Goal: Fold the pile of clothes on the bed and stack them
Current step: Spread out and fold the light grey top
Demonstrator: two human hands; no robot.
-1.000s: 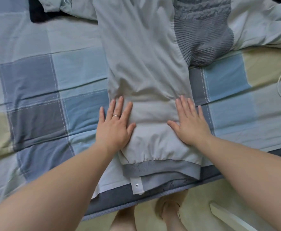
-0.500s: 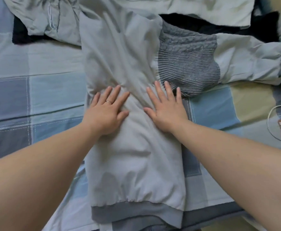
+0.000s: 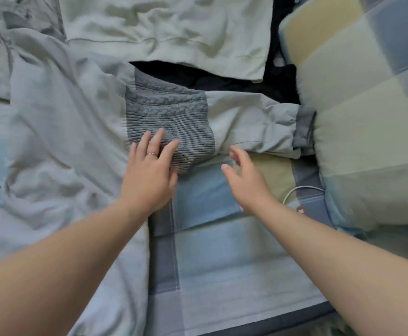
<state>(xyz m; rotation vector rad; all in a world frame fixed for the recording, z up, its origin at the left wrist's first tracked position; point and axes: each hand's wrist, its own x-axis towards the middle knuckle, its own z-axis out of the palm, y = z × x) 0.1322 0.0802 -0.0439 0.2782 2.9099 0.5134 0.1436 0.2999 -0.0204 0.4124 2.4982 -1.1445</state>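
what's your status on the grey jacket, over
Left hand flat on the jacket, fingers on its knit panel. Right hand open near the sleeve, holding nothing. Pillow beside the cuff.

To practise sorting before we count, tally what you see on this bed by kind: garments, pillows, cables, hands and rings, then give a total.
Garments: 3, grey jacket, pale top, black garment; top-left crumple unclear.
Pillows: 1, checked pillow
Cables: 1, white cable
Hands: 2, left hand, right hand
Rings: 1, ring on the left hand
Total: 8
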